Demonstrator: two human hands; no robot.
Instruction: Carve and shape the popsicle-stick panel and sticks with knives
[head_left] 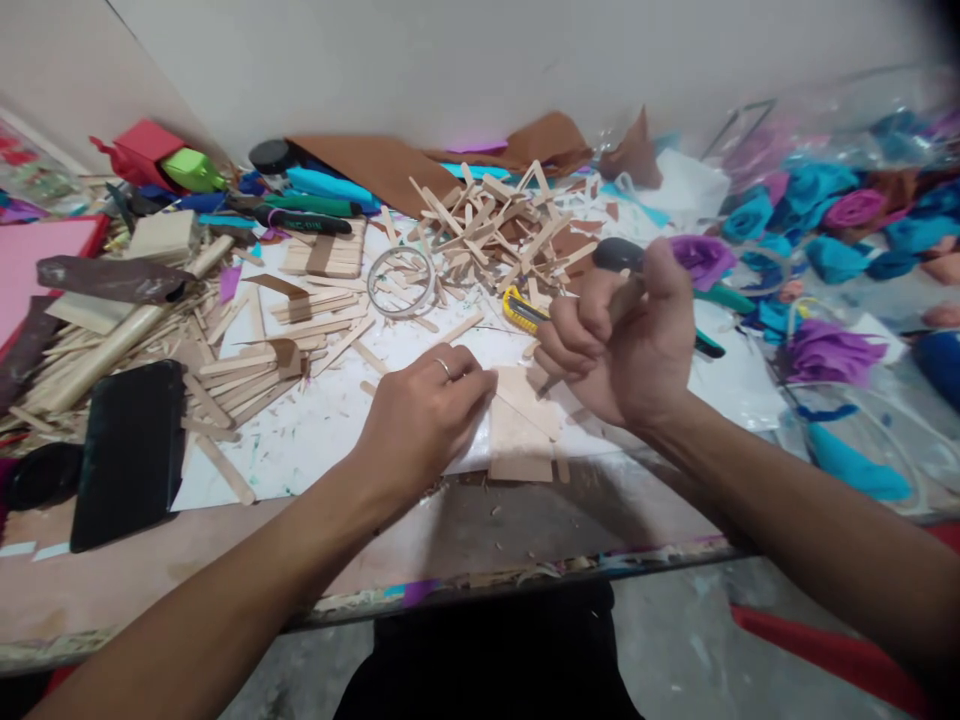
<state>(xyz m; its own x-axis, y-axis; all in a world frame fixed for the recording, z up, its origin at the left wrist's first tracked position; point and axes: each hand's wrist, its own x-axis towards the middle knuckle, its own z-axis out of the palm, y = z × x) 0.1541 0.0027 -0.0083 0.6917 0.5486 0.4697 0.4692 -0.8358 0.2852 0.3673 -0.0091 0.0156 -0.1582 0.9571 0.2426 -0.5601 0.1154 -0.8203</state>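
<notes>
My left hand (424,410), with a ring on one finger, presses fingers-down on the left edge of a flat panel of glued wooden sticks (520,440) lying on white paper (315,430). My right hand (622,345) is closed in a fist round a tool with a dark rounded handle (616,255); its tip points down at the panel's upper part. A yellow utility knife (523,308) lies just behind the right hand.
A heap of loose craft sticks (495,230) lies behind, more sticks (247,360) to the left, a clear tape ring (401,280) between. A black phone (131,450) rests left. Paper roses (817,215) fill the right. The table edge (480,585) runs near me.
</notes>
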